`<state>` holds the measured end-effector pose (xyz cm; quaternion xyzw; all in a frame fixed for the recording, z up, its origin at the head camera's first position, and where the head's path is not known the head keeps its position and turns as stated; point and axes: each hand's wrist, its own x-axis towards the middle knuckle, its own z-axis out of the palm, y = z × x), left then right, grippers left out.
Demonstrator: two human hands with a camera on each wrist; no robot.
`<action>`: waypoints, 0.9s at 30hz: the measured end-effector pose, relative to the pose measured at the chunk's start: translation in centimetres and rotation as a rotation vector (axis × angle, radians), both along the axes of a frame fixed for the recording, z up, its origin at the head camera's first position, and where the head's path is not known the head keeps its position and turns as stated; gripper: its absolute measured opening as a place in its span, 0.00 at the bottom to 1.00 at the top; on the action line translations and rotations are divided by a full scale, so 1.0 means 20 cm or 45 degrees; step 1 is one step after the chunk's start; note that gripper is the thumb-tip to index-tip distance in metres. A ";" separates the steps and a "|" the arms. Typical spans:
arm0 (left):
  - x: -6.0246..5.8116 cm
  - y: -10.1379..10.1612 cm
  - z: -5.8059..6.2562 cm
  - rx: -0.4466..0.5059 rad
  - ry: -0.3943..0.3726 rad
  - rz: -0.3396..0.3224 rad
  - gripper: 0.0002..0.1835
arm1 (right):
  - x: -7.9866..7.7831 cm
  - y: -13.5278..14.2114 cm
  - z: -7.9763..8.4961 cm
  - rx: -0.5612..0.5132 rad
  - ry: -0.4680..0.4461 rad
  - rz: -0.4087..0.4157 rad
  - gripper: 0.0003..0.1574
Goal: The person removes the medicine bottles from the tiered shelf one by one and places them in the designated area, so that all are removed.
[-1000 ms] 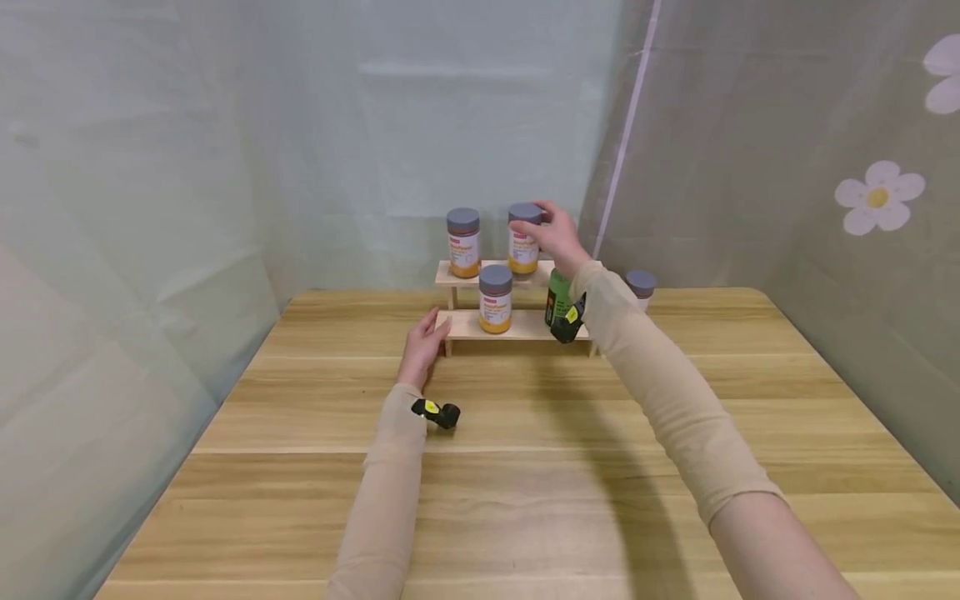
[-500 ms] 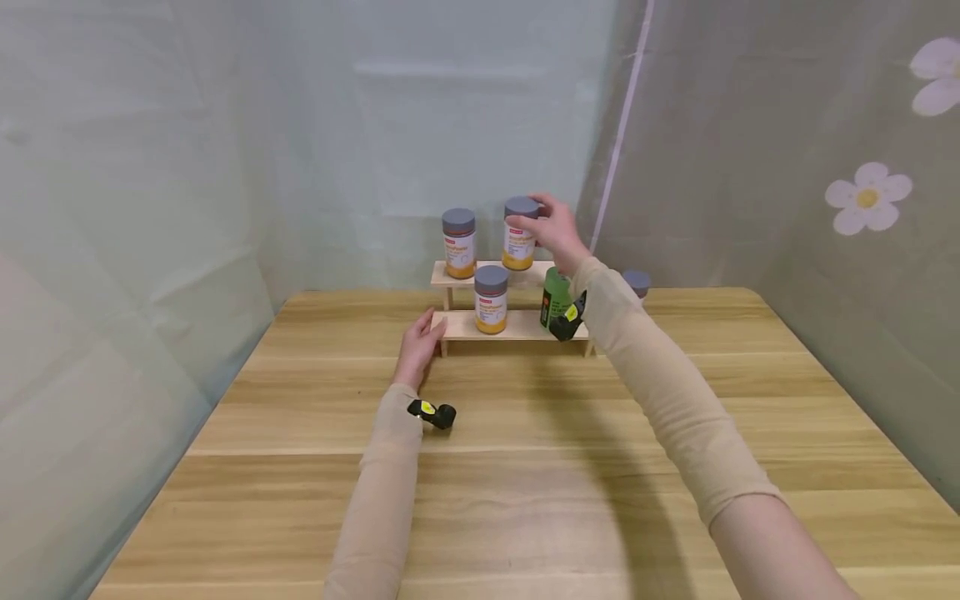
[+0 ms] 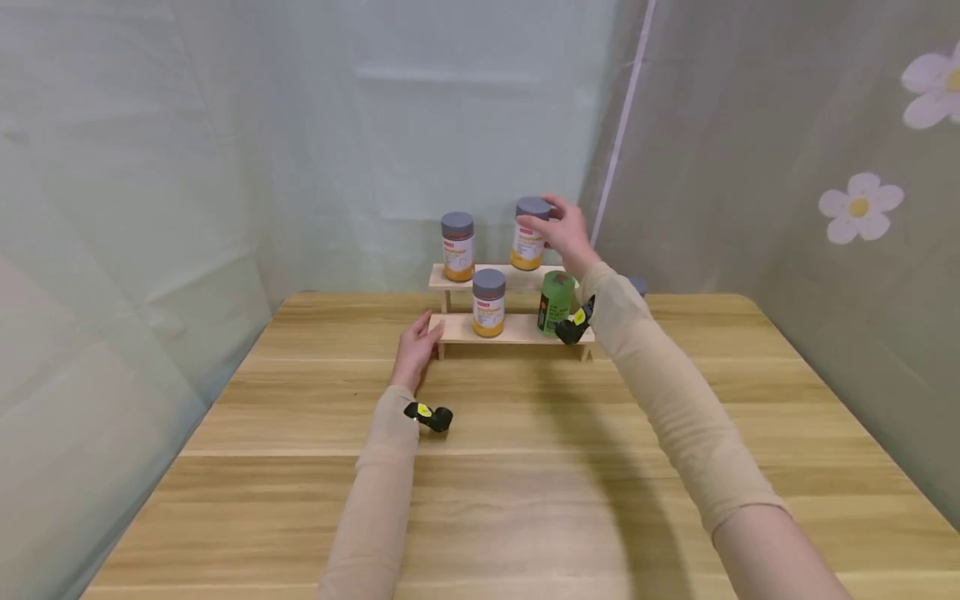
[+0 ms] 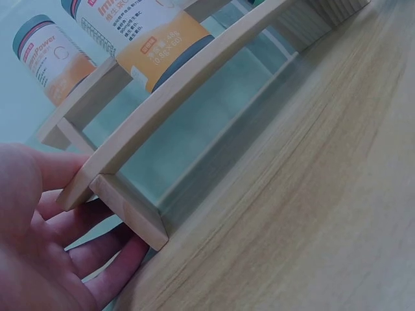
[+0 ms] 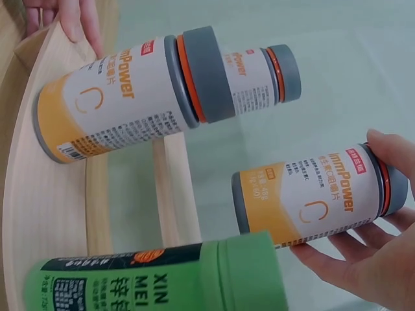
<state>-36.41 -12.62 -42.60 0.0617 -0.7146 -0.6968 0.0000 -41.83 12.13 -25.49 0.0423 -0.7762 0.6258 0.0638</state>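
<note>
My right hand (image 3: 567,237) grips a supplement bottle (image 3: 527,242) with a grey lid and white-orange label, thumb and fingers around its lid end. In the right wrist view this held bottle (image 5: 305,194) hangs clear of the upper tier. A matching bottle (image 3: 458,247) stands at the left of that tier. On the lower tier are another such bottle (image 3: 489,304) and a green bottle (image 3: 556,302). My left hand (image 3: 414,348) holds the left end of the two-tier wooden shelf (image 3: 517,329), thumb on the board (image 4: 162,103) and fingers behind the leg (image 4: 133,210).
A grey-lidded bottle (image 3: 638,286) stands right of the shelf, mostly hidden behind the right sleeve (image 3: 660,375). The wood-grain table (image 3: 495,483) reaches back to a pale curtain (image 3: 480,125). A darker flowered curtain (image 3: 750,167) hangs on the right.
My right hand has raised the bottle off the upper tier and shifted it slightly right. My left hand keeps its hold on the shelf end. The head view has shifted a little.
</note>
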 end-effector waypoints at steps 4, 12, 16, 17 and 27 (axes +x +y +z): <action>0.00 -0.01 -0.02 -0.018 -0.009 -0.008 0.33 | 0.00 0.03 -0.05 -0.027 -0.017 -0.016 0.38; -0.01 0.01 -0.04 -0.027 -0.008 -0.030 0.32 | -0.02 0.09 -0.09 -0.029 0.003 -0.079 0.35; -0.02 0.02 -0.03 -0.019 -0.009 -0.016 0.32 | -0.03 0.11 -0.08 0.033 0.069 -0.100 0.35; -0.02 0.01 -0.02 -0.018 -0.009 -0.015 0.32 | -0.03 0.12 -0.08 0.047 0.083 -0.103 0.35; -0.03 0.00 -0.01 0.005 0.001 -0.014 0.33 | -0.03 0.19 -0.10 0.137 0.092 -0.159 0.39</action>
